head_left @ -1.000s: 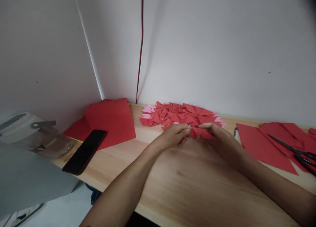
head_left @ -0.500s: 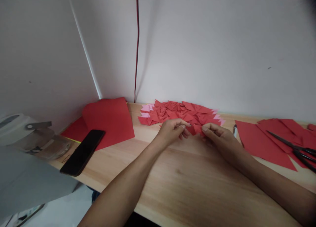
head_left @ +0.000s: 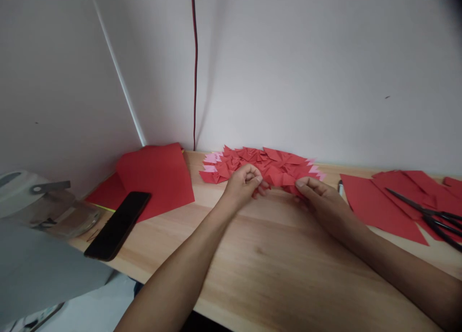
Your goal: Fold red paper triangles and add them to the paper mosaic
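Observation:
My right hand pinches a small folded red paper between thumb and fingers, just above the wooden table. To its left, my left hand has its thumb and index finger brought together and the other fingers curled. A bit of red shows at its fingertips, but I cannot tell whether that is the same paper or something behind. Directly behind both hands lies a spread of folded red paper pieces, with pink pieces at its ends. Part of this spread is hidden by my hands.
Large red sheets and a black phone lie at left, near a clear container with a white lid. On the right are red paper sheets, black-handled scissors and a pen. A wall rises behind.
My left hand has drawn back left, widening the gap between my hands. My right hand stays by the folded paper, more of which now shows. The view has shifted slightly.

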